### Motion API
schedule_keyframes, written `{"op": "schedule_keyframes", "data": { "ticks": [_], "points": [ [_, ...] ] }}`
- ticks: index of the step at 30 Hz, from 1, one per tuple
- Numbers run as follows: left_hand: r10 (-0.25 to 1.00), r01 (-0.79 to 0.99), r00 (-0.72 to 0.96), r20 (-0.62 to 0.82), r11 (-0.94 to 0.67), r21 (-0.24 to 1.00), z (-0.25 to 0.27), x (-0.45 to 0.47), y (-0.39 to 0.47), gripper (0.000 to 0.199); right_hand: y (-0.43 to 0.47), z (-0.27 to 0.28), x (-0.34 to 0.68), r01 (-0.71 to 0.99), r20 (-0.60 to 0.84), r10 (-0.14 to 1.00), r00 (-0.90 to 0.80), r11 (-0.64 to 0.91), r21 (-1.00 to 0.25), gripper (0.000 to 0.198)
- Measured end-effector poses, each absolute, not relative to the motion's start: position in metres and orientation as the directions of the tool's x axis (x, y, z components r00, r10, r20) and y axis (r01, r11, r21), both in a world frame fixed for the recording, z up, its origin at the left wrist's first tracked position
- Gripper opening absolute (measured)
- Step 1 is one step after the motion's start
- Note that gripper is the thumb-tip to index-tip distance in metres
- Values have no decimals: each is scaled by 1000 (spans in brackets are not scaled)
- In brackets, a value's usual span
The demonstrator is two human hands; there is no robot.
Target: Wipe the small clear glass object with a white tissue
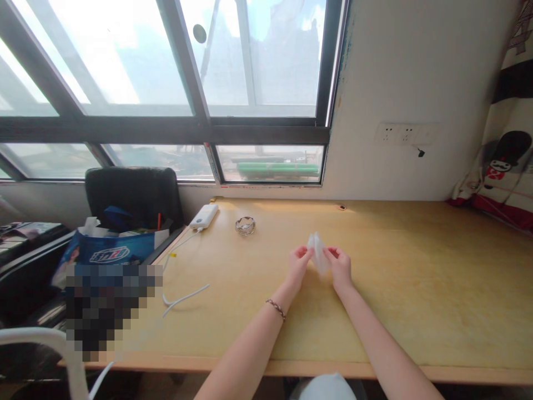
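In the head view, a translucent whitish sheet of thin, plastic-looking material (318, 255) is showing between the person's hands, in front of the body and over a pale yellow wood-toned table (425, 300). Its long axis is running mostly away from the person: the far end is pointing toward the window side and leaning slightly left, while the near end is pointing back toward the body and a little right (this lower end is looking blurred, so I cannot tell whether it is touching the tabletop).

The left hand (297, 265) is pinching the sheet's left side between thumb and curled fingers, and the right hand (341, 268) is gripping its right side in much the same way. A dark, braided-looking bracelet (276, 309) is circling the left wrist.

Beyond the left hand, toward the window, a silver-coloured openwork metal-looking ring (245, 230) is resting on the table. Farther left, a white rectangular power bank (205, 216) is lying near the table's left edge, with a white cable (187, 298) trailing toward the person. A small dark object (342, 208) is sitting near the far edge, beyond both hands.
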State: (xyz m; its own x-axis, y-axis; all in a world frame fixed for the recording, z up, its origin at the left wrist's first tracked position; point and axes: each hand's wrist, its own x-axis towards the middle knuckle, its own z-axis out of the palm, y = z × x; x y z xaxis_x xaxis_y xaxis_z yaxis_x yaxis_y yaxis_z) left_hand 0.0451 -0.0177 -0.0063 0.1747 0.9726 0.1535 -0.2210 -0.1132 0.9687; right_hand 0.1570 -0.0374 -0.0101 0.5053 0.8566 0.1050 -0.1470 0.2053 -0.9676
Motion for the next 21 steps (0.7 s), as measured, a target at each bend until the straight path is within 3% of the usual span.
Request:
{"op": "schedule_keyframes", "data": {
  "ticks": [6, 10, 14, 21],
  "points": [
    [992, -190, -9, 123, -122, 974, -1, 41, -13, 28, -35, -8, 165, -408, -40, 855, 517, 206, -889, 20],
    [988, -135, -89, 128, -140, 981, -3, 39, -10, 27, -39, 2, 160, -543, -102, 949, 299, 81, -836, 20],
    [985, -31, -79, 153, -156, 987, -6, 38, -8, 28, -42, 5, 153, -543, -155, 984, 93, -80, -836, 31],
    [969, 86, -161, 186, -174, 981, -4, 20, 4, 31, -36, -2, 163, -567, -187, 907, 378, 67, -821, 30]
  ]
}}
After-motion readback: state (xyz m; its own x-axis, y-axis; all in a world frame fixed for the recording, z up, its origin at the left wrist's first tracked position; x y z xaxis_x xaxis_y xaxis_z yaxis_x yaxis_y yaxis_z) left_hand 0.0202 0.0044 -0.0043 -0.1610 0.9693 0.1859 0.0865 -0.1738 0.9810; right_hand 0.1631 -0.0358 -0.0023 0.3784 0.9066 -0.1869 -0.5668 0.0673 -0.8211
